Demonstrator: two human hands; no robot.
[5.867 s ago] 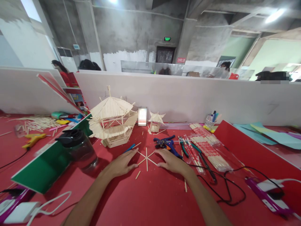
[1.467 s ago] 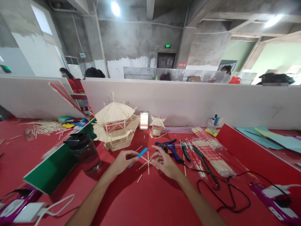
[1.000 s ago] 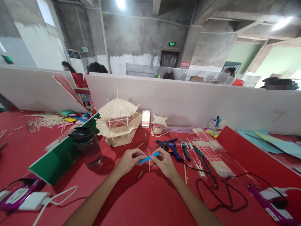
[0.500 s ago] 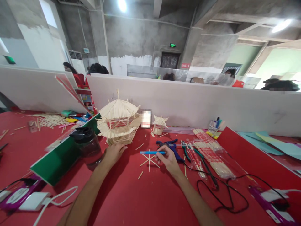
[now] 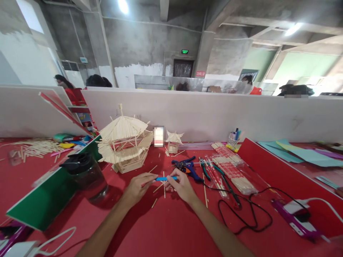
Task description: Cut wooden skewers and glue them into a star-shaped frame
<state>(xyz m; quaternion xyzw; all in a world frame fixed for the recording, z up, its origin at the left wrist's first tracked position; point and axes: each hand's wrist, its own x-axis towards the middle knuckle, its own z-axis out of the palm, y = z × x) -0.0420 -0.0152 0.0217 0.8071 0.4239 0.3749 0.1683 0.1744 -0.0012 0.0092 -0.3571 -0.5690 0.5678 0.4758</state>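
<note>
A slim blue pen (image 5: 162, 179) lies level between my hands over the table. My right hand (image 5: 179, 184) is closed around its right end. At its left end, the fingers of my left hand (image 5: 140, 185) are pinched together on the tip. Just beneath the pen, thin wooden sticks (image 5: 164, 192) form a star on the red tabletop, partly covered by my fingers. A large pavilion model made of sticks (image 5: 124, 142) stands behind my left hand. Further back is a small stick pavilion (image 5: 174, 141).
Right of my hands lie a blue glue gun (image 5: 191, 169), green-handled pliers (image 5: 205, 171), bundled sticks in plastic (image 5: 235, 171) and a black cable (image 5: 249, 217). A dark water bottle (image 5: 87, 175) stands left by a green divider (image 5: 48, 200). A white partition (image 5: 209, 114) runs behind.
My left hand has moved right from beside the large pavilion and closed on the pen's left end. My right hand still holds the pen. The view has turned slightly right.
</note>
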